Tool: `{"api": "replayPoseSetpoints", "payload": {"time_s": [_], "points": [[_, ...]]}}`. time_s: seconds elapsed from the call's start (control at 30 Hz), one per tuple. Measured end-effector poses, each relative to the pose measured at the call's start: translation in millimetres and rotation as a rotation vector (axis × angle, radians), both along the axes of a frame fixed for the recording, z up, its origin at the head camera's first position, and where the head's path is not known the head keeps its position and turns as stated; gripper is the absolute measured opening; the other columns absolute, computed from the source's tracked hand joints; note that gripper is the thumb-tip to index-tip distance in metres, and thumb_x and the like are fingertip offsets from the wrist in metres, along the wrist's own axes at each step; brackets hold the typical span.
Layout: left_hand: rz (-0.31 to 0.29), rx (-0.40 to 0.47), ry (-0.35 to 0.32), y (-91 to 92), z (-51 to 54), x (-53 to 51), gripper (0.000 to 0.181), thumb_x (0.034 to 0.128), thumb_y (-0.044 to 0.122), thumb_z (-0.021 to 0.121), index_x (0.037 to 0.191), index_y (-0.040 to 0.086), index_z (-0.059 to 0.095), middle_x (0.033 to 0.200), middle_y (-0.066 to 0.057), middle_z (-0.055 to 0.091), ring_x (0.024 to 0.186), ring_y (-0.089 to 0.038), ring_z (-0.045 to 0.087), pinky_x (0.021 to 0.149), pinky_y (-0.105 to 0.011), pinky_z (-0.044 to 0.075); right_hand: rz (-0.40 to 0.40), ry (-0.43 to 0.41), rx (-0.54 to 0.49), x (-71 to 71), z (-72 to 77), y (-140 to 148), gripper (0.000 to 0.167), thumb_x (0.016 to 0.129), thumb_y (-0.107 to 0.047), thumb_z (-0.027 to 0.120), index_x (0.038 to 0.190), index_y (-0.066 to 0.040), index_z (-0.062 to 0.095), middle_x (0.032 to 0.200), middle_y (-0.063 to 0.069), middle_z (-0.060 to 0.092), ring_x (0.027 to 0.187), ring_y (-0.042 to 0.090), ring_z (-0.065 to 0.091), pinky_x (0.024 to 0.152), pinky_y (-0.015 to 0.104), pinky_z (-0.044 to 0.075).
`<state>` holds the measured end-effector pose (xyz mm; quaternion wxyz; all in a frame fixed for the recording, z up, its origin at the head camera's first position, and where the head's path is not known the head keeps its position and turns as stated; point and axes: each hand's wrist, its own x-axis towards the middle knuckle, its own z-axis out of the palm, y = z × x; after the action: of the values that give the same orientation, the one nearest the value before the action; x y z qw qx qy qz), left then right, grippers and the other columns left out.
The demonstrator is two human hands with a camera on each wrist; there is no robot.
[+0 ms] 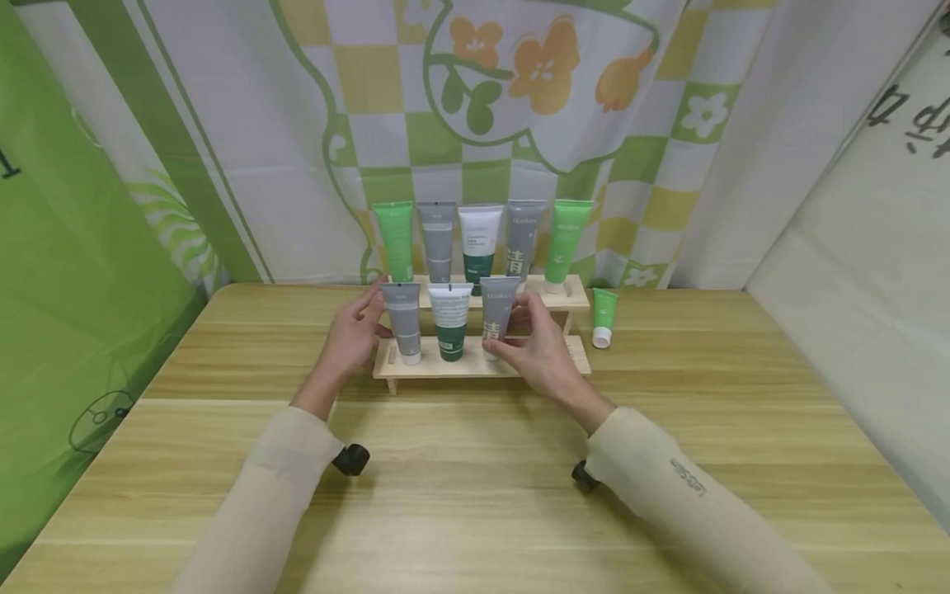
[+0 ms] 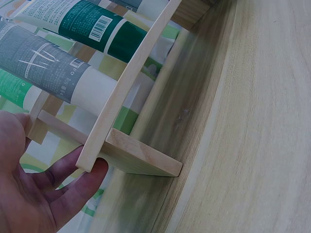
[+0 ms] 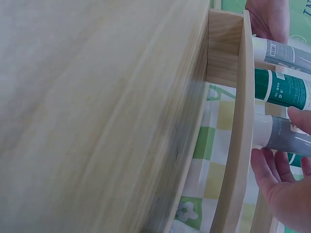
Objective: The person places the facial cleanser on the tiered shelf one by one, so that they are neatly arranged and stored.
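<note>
A two-step wooden rack (image 1: 475, 369) carries squeeze tubes standing on their caps. In the head view, my right hand (image 1: 545, 351) holds a grey tube (image 1: 499, 301) on the lower step, thumb in front and fingers behind it. The right wrist view shows the tube's white cap (image 3: 262, 130) at the step. My left hand (image 1: 352, 330) grips the rack's left end; its curled fingers (image 2: 73, 191) touch the lower step's end in the left wrist view. Nearby on that step stand another grey tube (image 1: 404, 318) and a white-and-green tube (image 1: 449, 322).
Along the upper step stand a green tube (image 1: 396, 239), a grey tube (image 1: 438, 239), a white-and-green tube (image 1: 479, 235), another grey tube (image 1: 524, 231) and another green tube (image 1: 570, 239). Right of the rack, a small green tube (image 1: 604, 309) is on the table (image 1: 460, 495). A patterned curtain (image 1: 371, 124) hangs behind.
</note>
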<state>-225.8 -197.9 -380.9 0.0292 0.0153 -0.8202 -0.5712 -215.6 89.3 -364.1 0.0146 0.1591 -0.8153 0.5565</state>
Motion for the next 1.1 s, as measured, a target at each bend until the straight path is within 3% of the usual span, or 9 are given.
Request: {"api": "replayPoseSetpoints", "payload": {"time_s": [0.17,0.43,0.73,0.97,1.1], "points": [[-0.001,0.002,-0.001,0.7,0.6,1.1,0.049,0.1077,0.047,0.039,0.155,0.037,0.037,0.114,-0.028,0.066,0.064,-0.017,0.057,0.043,-0.042,0.054,0.004,-0.013,-0.014,6.2,-0.8,8.1,0.054,0.084,-0.003,0.081,0.127,-0.006,0.047,0.117,0.016,0.059,0.11,0.031,0.06,0.096,0.039,0.054],[-0.008,0.003,-0.007,0.1,0.7,2.0,0.049,0.1075,0.049,0.038,0.156,0.039,0.035,0.119,-0.025,0.065,0.072,-0.021,0.059,0.042,-0.039,0.053,-0.008,0.005,-0.075,11.0,-5.9,27.5,0.056,0.082,0.001,0.082,0.128,0.001,0.049,0.117,0.022,0.057,0.108,0.036,0.06,0.095,0.042,0.055],[-0.011,0.011,-0.007,-0.3,0.0,1.8,0.05,0.1073,0.049,0.039,0.156,0.038,0.035,0.121,-0.026,0.064,0.078,-0.023,0.061,0.047,-0.045,0.056,-0.005,-0.01,-0.129,15.2,-5.3,54.3,0.056,0.083,0.006,0.079,0.128,0.007,0.047,0.117,0.026,0.056,0.106,0.038,0.06,0.088,0.027,0.056],[-0.004,0.016,0.001,0.1,0.6,1.9,0.048,0.1078,0.047,0.039,0.155,0.038,0.036,0.112,-0.027,0.067,0.073,-0.022,0.06,0.044,-0.041,0.054,-0.026,-0.005,-0.13,16.4,-3.1,79.2,0.052,0.085,0.005,0.077,0.128,0.009,0.047,0.118,0.027,0.056,0.103,0.03,0.061,0.087,0.024,0.055],[-0.008,0.013,-0.003,0.4,0.8,1.3,0.049,0.1079,0.047,0.039,0.155,0.038,0.036,0.116,-0.026,0.065,0.075,-0.023,0.061,0.044,-0.041,0.054,-0.042,-0.038,-0.141,17.3,-1.4,94.5,0.052,0.089,0.003,0.074,0.131,0.01,0.046,0.121,0.029,0.055,0.099,0.022,0.063,0.082,0.025,0.058]]}}
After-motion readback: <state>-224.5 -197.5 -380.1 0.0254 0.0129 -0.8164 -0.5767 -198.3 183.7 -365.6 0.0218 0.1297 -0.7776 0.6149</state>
